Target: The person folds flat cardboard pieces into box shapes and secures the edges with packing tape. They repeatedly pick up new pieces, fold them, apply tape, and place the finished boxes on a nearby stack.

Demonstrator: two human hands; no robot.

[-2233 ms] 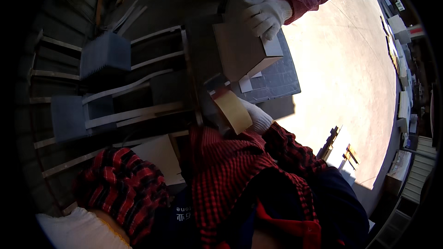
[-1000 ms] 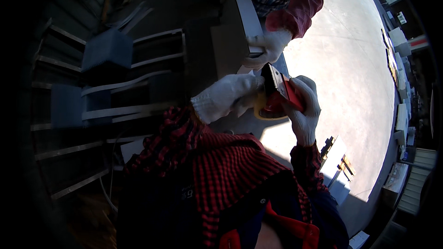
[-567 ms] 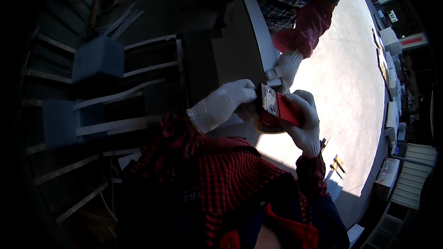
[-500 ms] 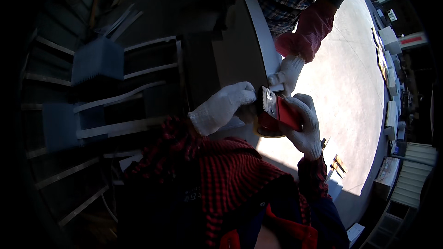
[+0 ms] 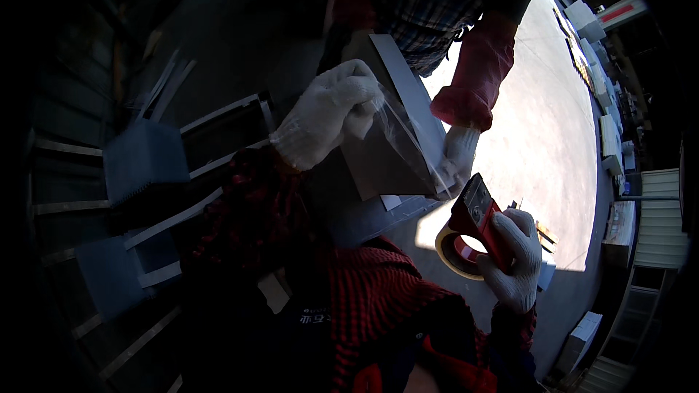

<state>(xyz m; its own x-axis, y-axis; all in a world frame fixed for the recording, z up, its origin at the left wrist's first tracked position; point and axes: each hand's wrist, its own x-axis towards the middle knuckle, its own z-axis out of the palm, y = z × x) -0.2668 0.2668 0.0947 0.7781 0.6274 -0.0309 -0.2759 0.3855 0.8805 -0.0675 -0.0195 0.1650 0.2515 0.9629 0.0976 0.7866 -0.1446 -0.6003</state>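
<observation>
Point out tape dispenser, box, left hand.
Tape dispenser [image 5: 488,236]: head view, on its red body.
Box [image 5: 382,171]: head view, on its dark side panel.
Left hand [image 5: 326,110]: head view, on its gloved back.

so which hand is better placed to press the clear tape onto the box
Probably the left hand: it pinches the clear tape, which crosses the box in this view. The right hand is holding the red tape dispenser, off to the box's right.
</observation>
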